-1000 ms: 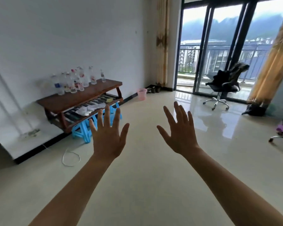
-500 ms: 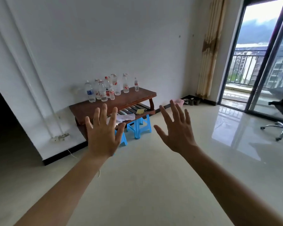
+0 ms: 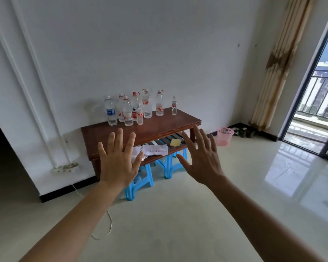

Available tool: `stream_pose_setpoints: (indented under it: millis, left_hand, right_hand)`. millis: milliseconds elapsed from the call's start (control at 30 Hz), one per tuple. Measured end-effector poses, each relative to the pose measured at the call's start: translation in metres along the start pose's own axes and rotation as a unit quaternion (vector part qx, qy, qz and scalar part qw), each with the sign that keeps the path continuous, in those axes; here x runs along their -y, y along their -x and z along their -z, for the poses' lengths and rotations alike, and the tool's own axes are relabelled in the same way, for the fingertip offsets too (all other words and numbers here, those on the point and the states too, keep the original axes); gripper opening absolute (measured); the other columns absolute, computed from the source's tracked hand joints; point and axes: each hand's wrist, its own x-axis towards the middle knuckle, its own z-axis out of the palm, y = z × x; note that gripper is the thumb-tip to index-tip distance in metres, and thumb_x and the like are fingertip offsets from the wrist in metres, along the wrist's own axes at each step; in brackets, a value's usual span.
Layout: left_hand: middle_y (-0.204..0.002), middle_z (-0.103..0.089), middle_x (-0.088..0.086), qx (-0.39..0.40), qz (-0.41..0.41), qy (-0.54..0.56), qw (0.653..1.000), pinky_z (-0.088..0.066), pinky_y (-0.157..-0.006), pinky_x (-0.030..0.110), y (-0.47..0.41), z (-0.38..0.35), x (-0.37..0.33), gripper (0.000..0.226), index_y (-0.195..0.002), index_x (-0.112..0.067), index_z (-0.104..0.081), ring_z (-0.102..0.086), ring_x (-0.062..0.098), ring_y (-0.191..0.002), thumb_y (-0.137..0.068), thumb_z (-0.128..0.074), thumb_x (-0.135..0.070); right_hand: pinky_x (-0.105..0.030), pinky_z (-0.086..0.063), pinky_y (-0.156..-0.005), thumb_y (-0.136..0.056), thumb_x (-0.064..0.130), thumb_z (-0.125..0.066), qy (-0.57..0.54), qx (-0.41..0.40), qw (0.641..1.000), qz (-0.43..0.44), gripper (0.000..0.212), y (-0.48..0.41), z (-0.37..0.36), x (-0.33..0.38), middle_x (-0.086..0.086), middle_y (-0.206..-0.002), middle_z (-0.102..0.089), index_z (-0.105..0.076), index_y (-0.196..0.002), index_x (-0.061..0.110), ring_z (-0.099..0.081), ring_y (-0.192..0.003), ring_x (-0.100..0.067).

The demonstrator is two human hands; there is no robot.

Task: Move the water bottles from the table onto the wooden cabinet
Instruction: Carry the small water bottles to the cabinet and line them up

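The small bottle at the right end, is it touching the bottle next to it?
Apart. The head view shows bare wall between the small bottle and its neighbour.

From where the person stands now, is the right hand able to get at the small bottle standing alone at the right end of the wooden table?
Probably not yet. The right hand is open and empty with nothing blocking it, but the small bottle looks well beyond arm's reach across bare floor.

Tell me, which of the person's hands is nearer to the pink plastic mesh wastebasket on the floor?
Right. The right hand is raised just left of the pink plastic mesh wastebasket in view; the left hand is farther left, before the wooden table.
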Motion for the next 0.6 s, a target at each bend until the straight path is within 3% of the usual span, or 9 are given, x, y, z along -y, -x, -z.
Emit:
stream_pose_setpoints:
  millis: [167,367,600]
  left_hand:
    - [-0.163,-0.020,0.017,0.020,-0.014,0.015,1.000,-0.020,-0.112,0.070,-0.124,-0.068,0.015,0.070,-0.156,-0.022,-0.027,-0.019,0.038,-0.150,-0.098,-0.025,-0.061]
    - [-0.163,-0.019,0.017,0.056,-0.022,0.041,0.997,-0.022,-0.111,0.070,-0.224,-0.155,0.008,0.070,-0.157,-0.022,-0.023,-0.019,0.037,-0.149,-0.098,-0.027,-0.061]
    - [-0.162,-0.023,0.017,0.109,0.029,0.055,0.992,-0.025,-0.111,0.068,-0.312,-0.293,-0.019,0.071,-0.157,-0.020,-0.026,-0.025,0.038,-0.148,-0.098,-0.025,-0.060]
  right_hand:
    - [-0.062,-0.023,-0.120,-0.095,0.065,-0.039,0.011,0.006,1.000,-0.021,0.077,-0.104,-0.067,-0.040,-0.015,-0.169,-0.010,-0.024,-0.161,0.027,-0.019,-0.153,-0.038]
    - [-0.056,-0.018,-0.122,-0.096,0.069,-0.030,0.022,0.004,0.997,-0.068,0.077,-0.171,-0.130,-0.102,-0.015,-0.168,-0.014,-0.026,-0.160,0.028,-0.022,-0.152,-0.039]
    - [-0.061,-0.024,-0.120,-0.096,0.063,-0.047,0.000,0.017,0.996,-0.085,0.076,-0.257,-0.258,-0.201,-0.017,-0.167,-0.017,-0.029,-0.159,0.026,-0.028,-0.150,-0.041]
